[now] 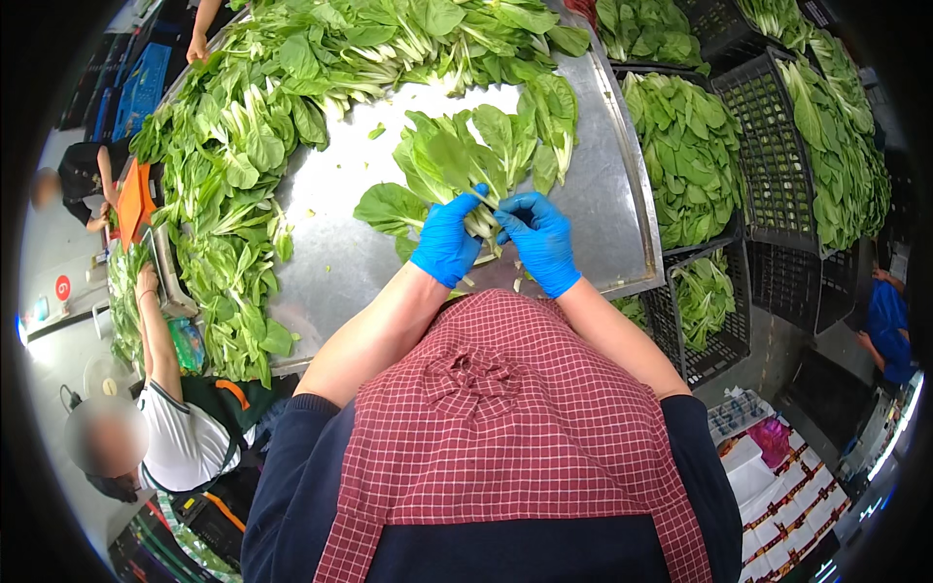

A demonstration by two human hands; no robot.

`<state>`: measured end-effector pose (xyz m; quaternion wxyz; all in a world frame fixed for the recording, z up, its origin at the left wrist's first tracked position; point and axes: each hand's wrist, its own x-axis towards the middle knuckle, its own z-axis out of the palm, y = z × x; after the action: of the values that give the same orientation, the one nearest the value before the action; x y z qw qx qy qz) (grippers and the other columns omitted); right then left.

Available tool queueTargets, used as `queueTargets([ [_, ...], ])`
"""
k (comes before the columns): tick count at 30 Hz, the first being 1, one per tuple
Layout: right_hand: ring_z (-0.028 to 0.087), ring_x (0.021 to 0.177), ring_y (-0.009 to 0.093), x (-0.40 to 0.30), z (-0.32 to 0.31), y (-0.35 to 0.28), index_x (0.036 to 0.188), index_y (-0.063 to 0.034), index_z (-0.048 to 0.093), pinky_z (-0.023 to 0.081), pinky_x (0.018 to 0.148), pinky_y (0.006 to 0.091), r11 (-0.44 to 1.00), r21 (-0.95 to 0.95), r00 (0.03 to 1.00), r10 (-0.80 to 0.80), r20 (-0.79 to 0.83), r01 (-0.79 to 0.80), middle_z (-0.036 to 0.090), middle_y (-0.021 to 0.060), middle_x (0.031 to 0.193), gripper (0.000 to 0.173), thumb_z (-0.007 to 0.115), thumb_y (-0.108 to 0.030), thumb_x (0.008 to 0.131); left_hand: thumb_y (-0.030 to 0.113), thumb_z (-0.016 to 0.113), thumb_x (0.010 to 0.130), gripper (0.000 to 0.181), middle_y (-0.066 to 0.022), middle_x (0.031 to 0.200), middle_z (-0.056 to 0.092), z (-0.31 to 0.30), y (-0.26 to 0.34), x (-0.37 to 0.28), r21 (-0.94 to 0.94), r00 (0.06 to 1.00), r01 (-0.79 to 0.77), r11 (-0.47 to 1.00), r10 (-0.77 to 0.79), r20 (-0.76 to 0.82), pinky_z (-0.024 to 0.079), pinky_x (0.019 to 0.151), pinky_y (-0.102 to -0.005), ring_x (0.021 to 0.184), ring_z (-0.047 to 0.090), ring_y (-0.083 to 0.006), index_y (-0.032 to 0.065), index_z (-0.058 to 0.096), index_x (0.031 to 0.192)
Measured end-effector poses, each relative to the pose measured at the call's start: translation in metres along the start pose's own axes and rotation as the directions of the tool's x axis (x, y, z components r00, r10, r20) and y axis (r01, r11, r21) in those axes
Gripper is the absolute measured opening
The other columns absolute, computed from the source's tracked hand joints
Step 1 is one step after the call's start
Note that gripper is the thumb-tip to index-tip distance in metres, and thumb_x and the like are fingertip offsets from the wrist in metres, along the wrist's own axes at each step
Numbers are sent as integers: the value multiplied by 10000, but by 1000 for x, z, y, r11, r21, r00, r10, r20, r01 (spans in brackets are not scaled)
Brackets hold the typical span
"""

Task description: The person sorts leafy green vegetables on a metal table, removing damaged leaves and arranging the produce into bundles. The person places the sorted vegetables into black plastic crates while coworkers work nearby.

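Note:
Both my hands wear blue gloves and meet over the near edge of a metal table (pixel 605 251). My left hand (pixel 450 237) grips a bunch of leafy greens (pixel 441 164) by its pale stalks, the leaves pointing away from me. My right hand (pixel 538 237) has its thumb and fingers pinched on a stalk at the base of that bunch. Just beyond my right hand lie a few loose leafy greens (pixel 554 109) on the metal. A large heap of leafy greens (pixel 248 138) curves along the far and left sides of the table.
Black plastic crates (pixel 765 153) filled with greens (pixel 681 157) stand on the right. At the left, a co-worker in a white shirt (pixel 193 444) reaches towards greens; another in black (pixel 84 171) stands farther off. A co-worker's hand (pixel 197 47) is at the table's far left.

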<state>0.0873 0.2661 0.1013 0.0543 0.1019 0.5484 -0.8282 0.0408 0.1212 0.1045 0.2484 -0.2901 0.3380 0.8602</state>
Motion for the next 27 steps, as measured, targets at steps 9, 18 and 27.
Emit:
queueTargets([
  [9,545,710,59,13,3,0,1100,-64,646,468,635,205,980,-201,998,0,-58,-11,610,9,879,273,711,-69,835,63,594,886,261,-103,1043,661,15,14,-6,165,992,-95,982,80,93,518,810,-328,907,636,-216,-2,606,1139],
  [18,625,780,240,7,-1,-19,988,-154,678,504,697,322,734,-539,907,-280,314,413,619,74,873,197,658,-64,813,77,610,891,227,-104,970,643,-6,21,17,52,998,-59,997,58,25,527,791,-329,865,630,-216,21,575,1109],
  [27,646,747,261,70,-89,-2,1017,-72,654,513,712,360,586,-750,892,-95,-441,-308,666,120,826,300,692,-282,805,25,627,861,354,-118,986,614,-10,53,11,79,948,-317,945,317,11,538,808,-379,917,626,-251,2,511,1195],
])
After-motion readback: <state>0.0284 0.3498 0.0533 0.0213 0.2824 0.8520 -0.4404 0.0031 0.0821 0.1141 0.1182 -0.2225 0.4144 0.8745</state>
